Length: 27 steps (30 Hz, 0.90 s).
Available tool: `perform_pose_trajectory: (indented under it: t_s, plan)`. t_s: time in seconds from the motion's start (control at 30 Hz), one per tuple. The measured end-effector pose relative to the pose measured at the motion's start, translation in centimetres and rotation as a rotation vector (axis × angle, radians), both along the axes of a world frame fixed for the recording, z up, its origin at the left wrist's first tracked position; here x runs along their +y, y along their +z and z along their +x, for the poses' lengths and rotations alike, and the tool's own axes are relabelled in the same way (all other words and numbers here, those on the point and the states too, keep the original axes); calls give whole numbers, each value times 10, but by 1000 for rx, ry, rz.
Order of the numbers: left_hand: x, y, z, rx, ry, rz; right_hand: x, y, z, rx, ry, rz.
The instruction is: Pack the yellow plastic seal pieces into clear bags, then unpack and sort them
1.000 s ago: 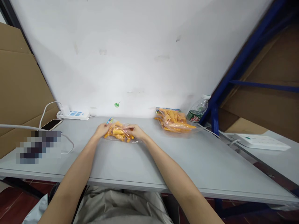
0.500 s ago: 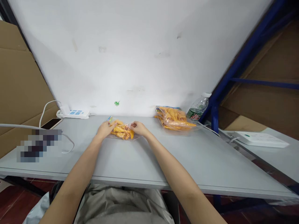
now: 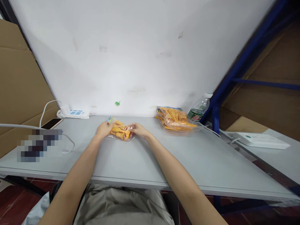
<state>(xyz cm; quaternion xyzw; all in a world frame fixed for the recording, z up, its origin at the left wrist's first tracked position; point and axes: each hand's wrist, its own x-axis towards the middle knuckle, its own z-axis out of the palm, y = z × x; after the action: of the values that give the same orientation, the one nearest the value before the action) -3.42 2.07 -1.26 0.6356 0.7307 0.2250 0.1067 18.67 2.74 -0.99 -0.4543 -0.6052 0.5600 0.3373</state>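
- One grey table (image 3: 140, 165), running beneath the fingers of the left hand (image 3: 103, 129) and the right hand (image 3: 139, 129).
- Larger clear bag (image 3: 175, 120) of orange pieces: to the right of the right fingers, well apart from them.
- Smaller clear bag (image 3: 120, 132) of orange pieces: on the table, between the two sets of fingers, touching both.
- Left fingers: against the smaller bag's left end; I cannot tell whether they pinch or merely press it.
- Right fingers: drawn together, pinching its right end.
- Colourful label (image 3: 110, 119): just beyond the left fingers.
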Motion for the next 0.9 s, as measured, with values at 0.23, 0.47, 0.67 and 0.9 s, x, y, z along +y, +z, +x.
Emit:
perform_pose_trajectory:
  t_s: [0.23,0.47,0.67,0.9]
  plan:
    - [-3,3,5,45,70,-25,2,-4,-4,-218,-151,180]
    - [-5,5,11,82,165,-26,3,0,7,-338,146,193]
    - [-5,5,6,57,167,-26,-3,11,14,-179,284,101]
    - [-3,8,3,30,173,-72,-1,14,23,-48,354,10]
